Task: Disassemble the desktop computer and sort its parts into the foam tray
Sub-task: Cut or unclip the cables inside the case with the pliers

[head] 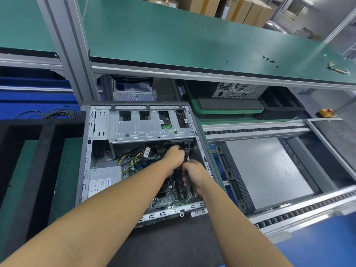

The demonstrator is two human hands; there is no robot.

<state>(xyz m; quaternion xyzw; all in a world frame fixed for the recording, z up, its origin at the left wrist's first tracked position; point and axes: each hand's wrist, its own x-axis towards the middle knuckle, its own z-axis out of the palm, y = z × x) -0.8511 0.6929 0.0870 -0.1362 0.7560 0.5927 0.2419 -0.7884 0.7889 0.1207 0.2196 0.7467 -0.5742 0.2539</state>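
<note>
The open computer case (pixel 150 128) lies on the counter beside the foam tray (pixel 46 135). My left hand (pixel 174 155) and right hand (pixel 194 175) both curl round its black cable bundle (pixel 186 152). The wires look limp and light; I'd grip the stiff plug, not the strands.
</note>
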